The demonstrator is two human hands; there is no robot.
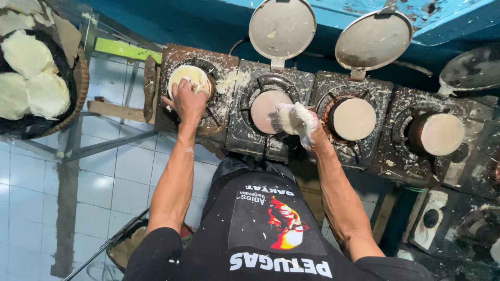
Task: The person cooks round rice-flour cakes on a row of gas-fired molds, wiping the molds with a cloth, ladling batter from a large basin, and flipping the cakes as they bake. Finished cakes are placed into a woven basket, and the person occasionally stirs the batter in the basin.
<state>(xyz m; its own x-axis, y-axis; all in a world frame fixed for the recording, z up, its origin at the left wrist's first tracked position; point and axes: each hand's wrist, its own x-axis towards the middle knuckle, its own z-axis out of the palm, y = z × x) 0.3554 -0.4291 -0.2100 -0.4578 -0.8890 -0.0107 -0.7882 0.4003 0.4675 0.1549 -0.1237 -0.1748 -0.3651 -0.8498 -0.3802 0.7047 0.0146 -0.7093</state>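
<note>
— Which step is in hand here?

— Lifting, I judge: the left hand (188, 100) rests on the pale round cake (188, 78) in the leftmost small round pan (200, 70) on its batter-crusted stove, fingers together at the cake's near edge. The right hand (298, 119), coated in white batter, hovers over the second pan (265, 106); whether its fingers are closed I cannot tell.

— And next?

— Probably peeling the cake free cleanly — the dark woven basket (80, 83) of finished white rounds sits left.
</note>
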